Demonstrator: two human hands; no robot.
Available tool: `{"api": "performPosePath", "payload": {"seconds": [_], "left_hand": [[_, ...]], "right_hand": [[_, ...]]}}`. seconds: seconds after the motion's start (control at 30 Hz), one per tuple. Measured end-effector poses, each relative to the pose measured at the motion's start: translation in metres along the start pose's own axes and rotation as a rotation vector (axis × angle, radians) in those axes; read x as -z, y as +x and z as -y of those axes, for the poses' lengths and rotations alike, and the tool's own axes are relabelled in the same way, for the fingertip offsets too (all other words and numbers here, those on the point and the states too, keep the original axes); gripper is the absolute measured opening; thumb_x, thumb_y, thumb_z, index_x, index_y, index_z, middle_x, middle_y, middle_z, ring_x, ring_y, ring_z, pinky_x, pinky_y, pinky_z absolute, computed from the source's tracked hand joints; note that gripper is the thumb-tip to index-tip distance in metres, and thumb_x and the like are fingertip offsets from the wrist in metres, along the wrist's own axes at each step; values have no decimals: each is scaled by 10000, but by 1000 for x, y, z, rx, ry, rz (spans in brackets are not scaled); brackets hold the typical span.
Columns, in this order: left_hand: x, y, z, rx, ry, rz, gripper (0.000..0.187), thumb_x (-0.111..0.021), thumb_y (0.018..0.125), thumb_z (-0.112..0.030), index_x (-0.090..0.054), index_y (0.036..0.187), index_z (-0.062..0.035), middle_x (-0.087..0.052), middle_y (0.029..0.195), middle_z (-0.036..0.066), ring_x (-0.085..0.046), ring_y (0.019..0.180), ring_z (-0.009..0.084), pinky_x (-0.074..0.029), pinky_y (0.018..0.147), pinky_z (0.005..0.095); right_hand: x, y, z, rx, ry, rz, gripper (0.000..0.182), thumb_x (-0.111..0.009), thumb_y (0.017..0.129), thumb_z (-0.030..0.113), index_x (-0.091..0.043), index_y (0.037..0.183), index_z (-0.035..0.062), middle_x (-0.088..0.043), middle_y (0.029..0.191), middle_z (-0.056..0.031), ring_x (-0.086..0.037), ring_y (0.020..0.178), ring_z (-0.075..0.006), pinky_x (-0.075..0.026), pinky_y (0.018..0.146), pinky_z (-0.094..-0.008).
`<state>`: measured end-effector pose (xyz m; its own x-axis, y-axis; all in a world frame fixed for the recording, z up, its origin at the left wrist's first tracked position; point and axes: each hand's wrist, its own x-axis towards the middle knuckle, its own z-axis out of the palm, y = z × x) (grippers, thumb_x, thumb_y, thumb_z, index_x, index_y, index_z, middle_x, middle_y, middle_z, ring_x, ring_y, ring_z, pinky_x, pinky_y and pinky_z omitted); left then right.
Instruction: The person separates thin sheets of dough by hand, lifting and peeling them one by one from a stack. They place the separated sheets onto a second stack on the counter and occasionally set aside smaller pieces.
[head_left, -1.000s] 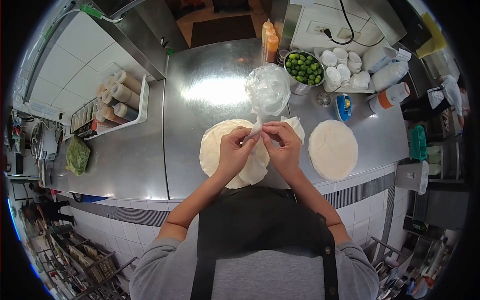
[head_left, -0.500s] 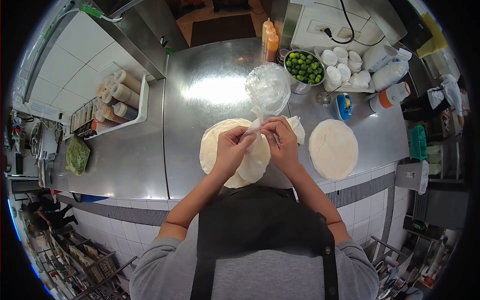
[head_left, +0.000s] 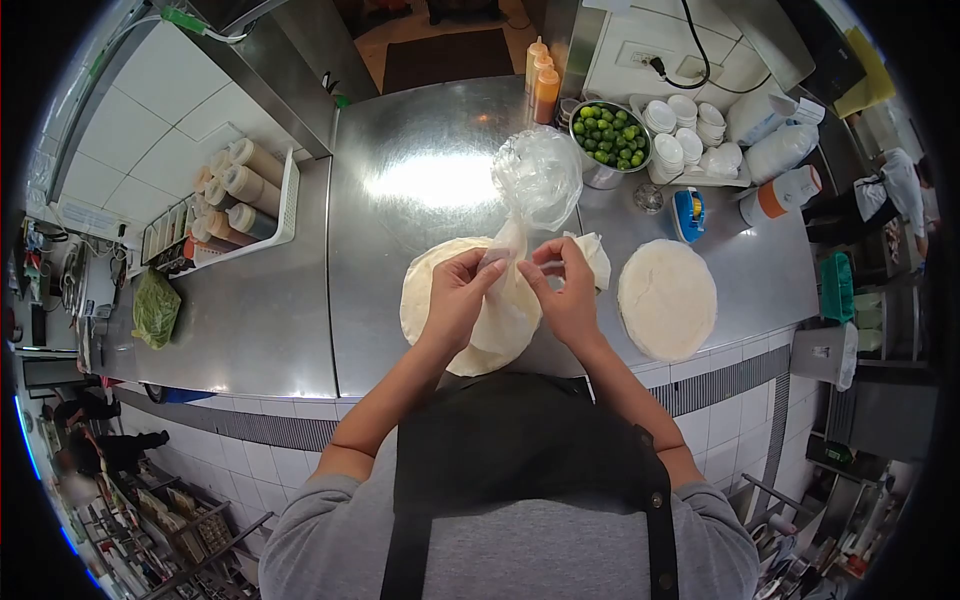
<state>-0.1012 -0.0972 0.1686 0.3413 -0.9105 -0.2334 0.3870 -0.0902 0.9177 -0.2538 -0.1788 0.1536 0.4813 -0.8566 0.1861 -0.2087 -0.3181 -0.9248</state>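
Note:
A clear plastic bag spreads over the counter, its narrowed part running down between my hands. My left hand pinches the bag between thumb and fingers. At its other side, my right hand grips the film with thumb and fingertips. Below both hands lies a pile of pale flat rounds like flour tortillas, partly covered by the bag and my hands. A second round stack sits to the right. Just behind my right hand is a folded pale piece, partly hidden.
On the steel counter, a bowl of limes, a blue tape dispenser and white cups stand at the back right. Sauce bottles are farther back. A white rack of bottles and a green bag are left.
My fingers have drawn slightly apart at the bag's neck, and the film between them looks looser and wider. The rounds have stayed in place.

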Motion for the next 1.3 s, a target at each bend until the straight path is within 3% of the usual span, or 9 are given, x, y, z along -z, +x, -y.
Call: {"api": "performPosePath", "payload": {"seconds": [0.03,0.1,0.13,0.2,0.53,0.63,0.9,1.13,1.3], "left_hand": [[0,0,0,0,1,1,216,-647,936,-60,-692,1124,37,-718,995,56,-657,848,102,-526,764,270],[1,1,-1,-38,-41,22,225,-649,944,-66,-685,1144,31,-720,1000,61,-663,875,107,-532,770,272],[1,2,-1,-38,-39,22,225,-649,944,-66,-685,1144,31,-720,1000,61,-663,875,107,-532,770,272],[2,4,0,-82,7,10,233,-650,950,-71,-679,1157,31,-721,1011,73,-667,894,113,-536,777,269],[5,5,-5,-95,69,-127,220,-680,954,-177,-653,1072,7,-697,978,55,-658,843,100,-536,717,253],[13,3,-8,226,274,19,257,-717,932,-244,-664,1033,-14,-692,917,37,-652,762,93,-533,642,255],[16,-1,-10,181,385,198,286,-731,900,-204,-687,1067,24,-720,926,89,-700,778,138,-578,661,294],[25,2,-6,183,129,147,282,-716,892,-145,-671,1077,64,-718,943,114,-706,817,162,-597,703,319],[29,7,-3,112,247,88,264,-726,871,-171,-690,1040,29,-712,920,78,-655,761,114,-517,664,256]], "right_hand": [[-2,-1,-8,0,0,-1,223,-660,965,217,-609,1067,25,-596,1013,-78,-610,840,-140,-505,757,-274],[-7,-2,-24,-460,221,275,357,-645,971,390,-616,1087,54,-602,932,-31,-605,835,-130,-490,734,-268],[-7,-3,-23,-460,222,275,357,-645,971,390,-616,1087,54,-602,932,-31,-605,835,-130,-490,734,-268],[-6,-6,-13,-845,565,483,393,-605,986,446,-626,1083,65,-618,928,-3,-597,835,-108,-478,728,-251],[-3,-7,11,-568,929,417,316,-619,993,272,-607,1201,35,-658,1030,-41,-625,883,-143,-524,714,-314],[-3,-6,10,-567,967,344,283,-601,1003,269,-629,1142,24,-651,1008,-49,-626,816,-143,-515,671,-300],[-6,-6,-14,-381,571,382,304,-526,1044,280,-666,1024,10,-672,880,-45,-616,695,-111,-510,622,-270],[-3,-1,-4,-402,671,274,356,-503,1032,299,-655,1031,-24,-659,768,-60,-629,652,-129,-511,614,-275],[-1,-4,-18,-384,385,300,357,-500,1031,282,-644,1098,-37,-679,818,-77,-646,673,-133,-529,627,-278]]}}
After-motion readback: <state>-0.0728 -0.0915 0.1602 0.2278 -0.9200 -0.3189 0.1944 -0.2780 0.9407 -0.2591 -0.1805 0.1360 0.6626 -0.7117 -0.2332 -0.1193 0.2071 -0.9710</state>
